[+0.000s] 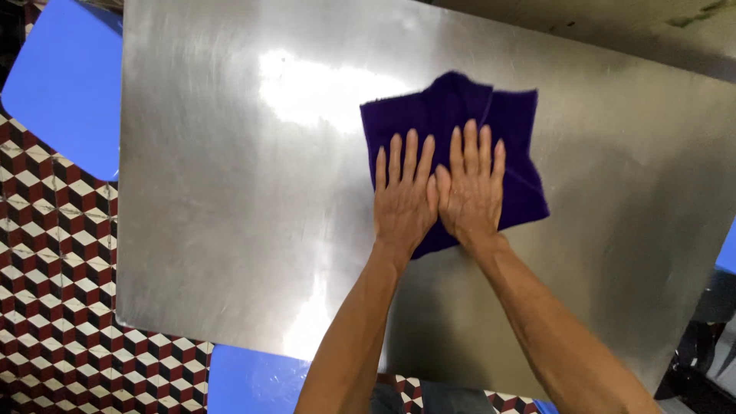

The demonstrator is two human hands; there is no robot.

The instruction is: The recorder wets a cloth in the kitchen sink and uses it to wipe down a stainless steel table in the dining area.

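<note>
A dark purple cloth (460,107) lies spread on a shiny steel table (222,192), right of the table's middle. My left hand (402,195) and my right hand (471,188) rest flat on the cloth side by side, thumbs touching, fingers stretched and pointing away from me. Both palms press down on the cloth's near half; neither hand grips it. The far part of the cloth is rumpled into a small fold.
A blue plastic chair seat (65,84) stands at the table's far left, another blue seat (253,379) at the near edge. The floor (54,284) has red, white and black cube-pattern tiles. A second steel surface (613,31) adjoins at the far right.
</note>
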